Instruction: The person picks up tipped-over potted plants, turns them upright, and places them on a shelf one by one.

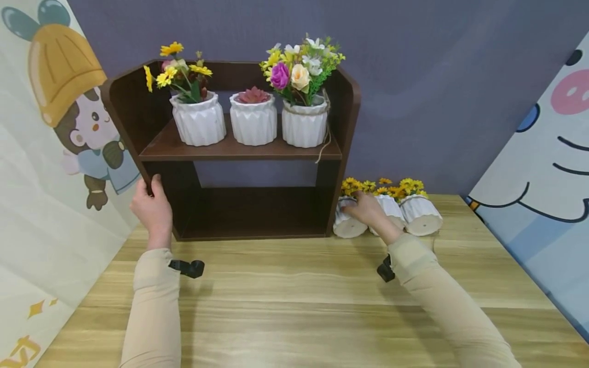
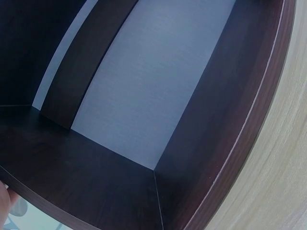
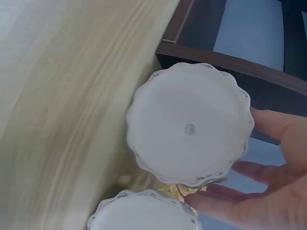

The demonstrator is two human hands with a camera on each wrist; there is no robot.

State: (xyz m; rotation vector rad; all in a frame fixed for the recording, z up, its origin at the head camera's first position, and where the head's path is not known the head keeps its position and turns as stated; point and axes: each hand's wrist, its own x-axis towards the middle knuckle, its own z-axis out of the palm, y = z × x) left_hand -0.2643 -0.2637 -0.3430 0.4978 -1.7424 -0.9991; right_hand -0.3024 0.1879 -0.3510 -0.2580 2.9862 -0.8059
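A dark brown two-tier shelf (image 1: 239, 149) stands on the wooden table against the wall. My left hand (image 1: 154, 207) grips its left side panel, thumb at the front edge. In the left wrist view, only a bit of that hand (image 2: 4, 203) shows beside the panel. Three white flowerpots with yellow flowers lie on their sides right of the shelf, bases towards me. My right hand (image 1: 370, 210) holds the nearest flowerpot (image 1: 349, 225), thumb and fingers around its side. The right wrist view shows this pot's scalloped base (image 3: 189, 124) and a second flowerpot (image 3: 144, 213) below it.
On the upper tier stand a pot of yellow flowers (image 1: 199, 120), a pot with a red succulent (image 1: 254, 122) and a pot of mixed flowers (image 1: 304, 125) with twine. The table (image 1: 285, 306) stretches in front. Cartoon-printed panels (image 1: 60, 204) flank both sides.
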